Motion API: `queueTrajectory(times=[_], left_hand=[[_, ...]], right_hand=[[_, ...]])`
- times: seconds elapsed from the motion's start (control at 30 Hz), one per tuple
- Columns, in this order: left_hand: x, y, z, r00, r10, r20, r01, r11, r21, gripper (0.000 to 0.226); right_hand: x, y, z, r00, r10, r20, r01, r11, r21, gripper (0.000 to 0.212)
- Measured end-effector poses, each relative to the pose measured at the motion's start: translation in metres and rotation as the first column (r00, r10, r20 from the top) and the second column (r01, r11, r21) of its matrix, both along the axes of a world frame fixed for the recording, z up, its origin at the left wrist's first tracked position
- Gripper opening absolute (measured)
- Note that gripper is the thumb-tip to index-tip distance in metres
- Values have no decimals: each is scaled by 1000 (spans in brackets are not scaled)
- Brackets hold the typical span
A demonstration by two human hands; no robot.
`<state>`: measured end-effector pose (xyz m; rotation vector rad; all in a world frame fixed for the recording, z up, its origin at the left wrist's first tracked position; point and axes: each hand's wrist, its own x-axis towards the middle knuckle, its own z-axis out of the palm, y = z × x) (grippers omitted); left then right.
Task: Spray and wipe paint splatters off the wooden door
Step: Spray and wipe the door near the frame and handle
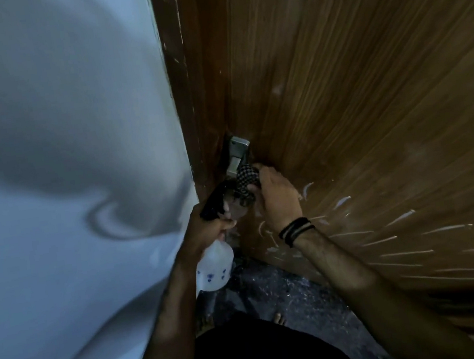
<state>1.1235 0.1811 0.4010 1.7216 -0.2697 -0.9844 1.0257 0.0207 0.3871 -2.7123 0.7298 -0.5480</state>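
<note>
The wooden door point(352, 79) fills the right side, with white paint splatters point(394, 237) streaked across its lower part. My left hand point(206, 228) grips a white spray bottle point(214, 268) by its black trigger head, held close to the door's edge. My right hand point(277, 195) holds a black-and-white checked cloth point(246, 179) bunched against the door just below the metal door handle point(238, 155). Dark bands circle my right wrist.
A pale blue-white wall point(59, 142) stands at the left, meeting the brown door frame point(185, 95), which carries small white flecks. A dark speckled floor point(290, 293) lies below, and a bare toe shows near my dark clothing.
</note>
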Motion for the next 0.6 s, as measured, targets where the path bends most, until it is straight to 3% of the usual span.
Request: queueTrajectory(times=[0.2, 0.33, 0.4, 0.43, 0.5, 0.53, 0.6], left_hand=[[-10, -5, 1, 1000, -27, -13, 27, 999, -23, 28], [-13, -5, 2, 999, -34, -22, 33, 999, -38, 28], [-12, -2, 1, 999, -28, -35, 27, 998, -51, 29], [-11, 0, -1, 999, -24, -35, 23, 998, -53, 30], [-9, 5, -6, 1000, -23, -14, 22, 998, -53, 29], [-10, 8, -7, 1000, -24, -4, 24, 998, -51, 28], [-9, 10, -7, 999, -31, 26, 32, 998, -56, 27]], right_hand=[[12, -2, 8, 998, 64, -26, -61, 993, 105, 33], [-24, -15, 3, 988, 6, 155, -55, 949, 310, 28], [-29, -13, 3, 969, -87, 233, -37, 876, 481, 32], [-28, -11, 1, 955, -155, 251, -35, 784, 620, 34], [-21, 0, -2, 907, -323, 271, -114, 432, 895, 38], [-19, 6, -2, 876, -405, 262, -162, 263, 951, 38], [-12, 10, 3, 827, -518, 218, -216, 65, 974, 34]])
